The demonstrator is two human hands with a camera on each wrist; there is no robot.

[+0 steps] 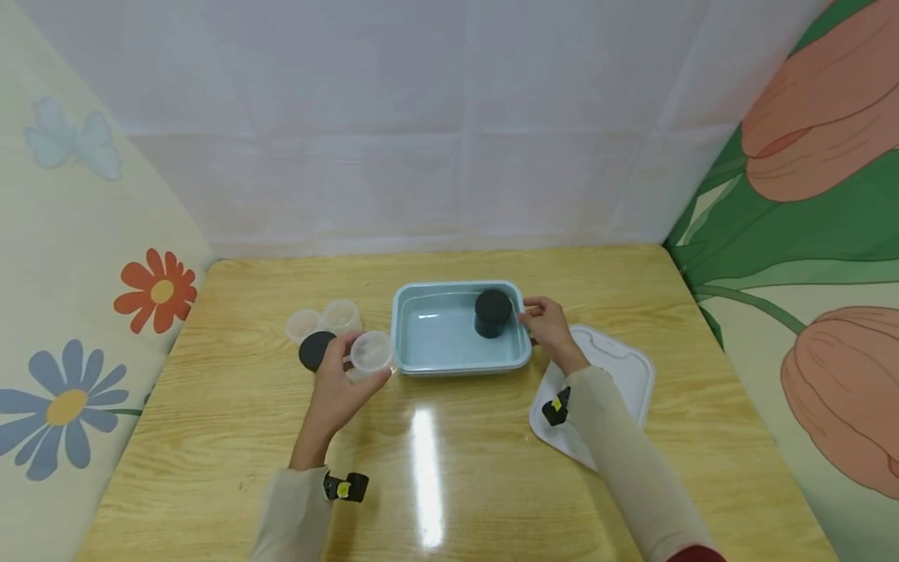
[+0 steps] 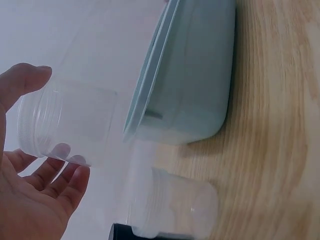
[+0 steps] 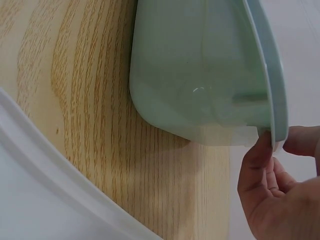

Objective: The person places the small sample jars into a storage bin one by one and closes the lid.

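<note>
My left hand [image 1: 342,390] grips a clear plastic jar [image 2: 75,120] with a screw lid, thumb on one side and fingers on the other. The jar is lifted off the table, just left of the pale blue rectangular bin [image 1: 435,365]. At the bin's right end, my right hand [image 1: 551,328] pinches the rim between thumb and fingers, as the right wrist view [image 3: 280,190] also shows. A black round jar [image 1: 493,314] stands inside the bin toward its right end.
Two more clear jars, one [image 1: 342,314] beside another [image 1: 303,325], stand left of the bin, with a black round jar [image 1: 316,351] in front of them. A white lid [image 1: 625,371] lies on the wooden table [image 1: 477,453] under my right forearm.
</note>
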